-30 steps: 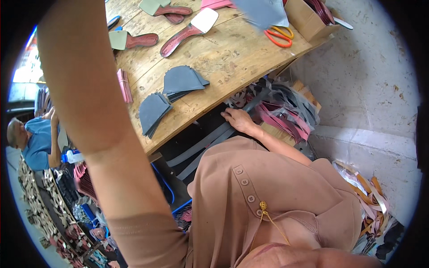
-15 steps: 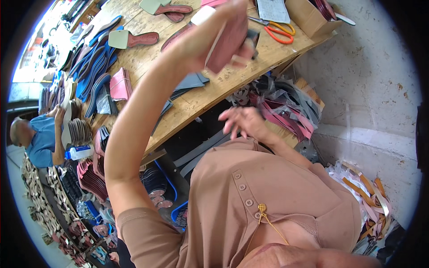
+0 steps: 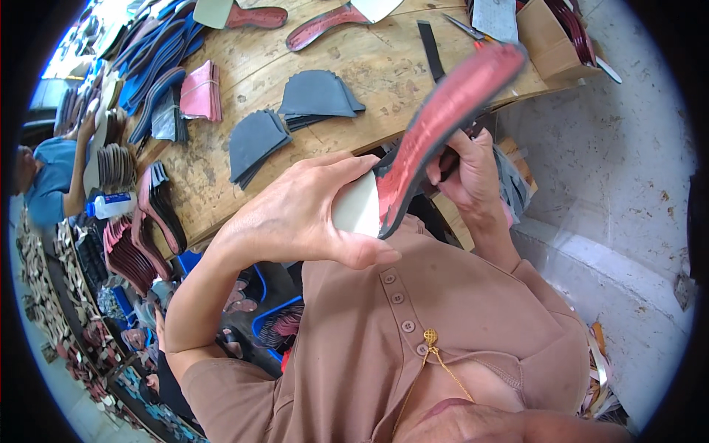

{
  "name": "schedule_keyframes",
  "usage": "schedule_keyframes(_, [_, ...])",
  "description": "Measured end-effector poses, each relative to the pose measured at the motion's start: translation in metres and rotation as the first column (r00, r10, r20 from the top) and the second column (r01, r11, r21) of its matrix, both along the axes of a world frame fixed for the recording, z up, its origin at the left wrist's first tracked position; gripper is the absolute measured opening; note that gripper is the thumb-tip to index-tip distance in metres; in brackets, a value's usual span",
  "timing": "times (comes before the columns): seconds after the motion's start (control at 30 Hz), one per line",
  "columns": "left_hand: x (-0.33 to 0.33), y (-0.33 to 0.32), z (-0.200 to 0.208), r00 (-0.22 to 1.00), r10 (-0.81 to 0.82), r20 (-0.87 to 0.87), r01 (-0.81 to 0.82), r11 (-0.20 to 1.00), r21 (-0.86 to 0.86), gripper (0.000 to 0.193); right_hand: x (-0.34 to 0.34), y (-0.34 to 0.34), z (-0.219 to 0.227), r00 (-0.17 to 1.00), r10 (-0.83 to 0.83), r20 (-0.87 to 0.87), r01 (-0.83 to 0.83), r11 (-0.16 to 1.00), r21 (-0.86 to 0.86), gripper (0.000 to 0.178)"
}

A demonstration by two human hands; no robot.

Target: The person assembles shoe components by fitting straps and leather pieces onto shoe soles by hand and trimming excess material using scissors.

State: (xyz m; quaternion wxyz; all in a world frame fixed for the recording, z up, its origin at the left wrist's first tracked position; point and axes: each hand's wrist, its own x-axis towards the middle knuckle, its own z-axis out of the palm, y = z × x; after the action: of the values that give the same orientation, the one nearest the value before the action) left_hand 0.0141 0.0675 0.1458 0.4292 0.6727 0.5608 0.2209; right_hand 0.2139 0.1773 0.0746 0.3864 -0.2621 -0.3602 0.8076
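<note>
A shoe insole (image 3: 432, 118) with a red, glossy-looking face, dark edge and whitish end piece is held up in front of my chest, tilted, its far end blurred. My left hand (image 3: 303, 203) grips the whitish end between thumb and fingers. Behind the insole's middle, the fingers of my right hand (image 3: 473, 166) are curled around something dark, partly hidden. Two stacks of dark grey cut pieces, one nearer (image 3: 255, 144) and one farther (image 3: 317, 94), lie on the wooden table (image 3: 251, 70) beyond my left hand.
More red insoles (image 3: 255, 16) lie along the far side. Scissors (image 3: 465, 28), a black strip (image 3: 430, 50) and a cardboard box (image 3: 550, 37) are at the right. Pink pieces (image 3: 198, 92) and blue insoles (image 3: 159, 52) sit left. A person in blue (image 3: 55, 173) works farther left.
My left hand has drawn back from over the table with the insole, bringing it before my chest. My right hand has risen, and its spread fingers have curled in behind the insole.
</note>
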Motion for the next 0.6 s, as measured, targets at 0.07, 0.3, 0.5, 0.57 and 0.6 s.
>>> schedule_keyframes(0.07, [0.000, 0.000, -0.007, 0.994, 0.017, -0.109, -0.010, 0.998, 0.066, 0.083, 0.003, -0.006, 0.000, 1.000, 0.022, 0.019, -0.021, 0.999, -0.032, 0.022])
schedule_keyframes(0.3, [-0.004, 0.020, -0.028, 0.983, -0.183, 0.013, 0.182, 0.982, 0.039, 0.086, 0.021, 0.000, -0.032, 0.991, 0.007, 0.132, 0.016, 0.985, -0.174, 0.031])
schedule_keyframes(0.5, [-0.015, 0.030, -0.037, 0.970, -0.243, -0.023, 0.238, 0.963, -0.130, 0.088, 0.024, -0.017, -0.014, 0.980, 0.152, 0.126, -0.128, 0.976, -0.177, 0.030])
schedule_keyframes(0.57, [-0.014, 0.029, -0.043, 0.975, -0.215, 0.062, 0.221, 0.969, -0.113, 0.087, 0.024, -0.020, -0.004, 0.988, 0.136, 0.078, -0.114, 0.966, -0.231, 0.021])
schedule_keyframes(0.6, [-0.014, 0.029, -0.045, 0.972, -0.185, 0.142, 0.200, 0.975, -0.098, 0.086, 0.021, -0.015, -0.010, 0.988, 0.134, 0.082, -0.112, 0.966, -0.232, 0.021])
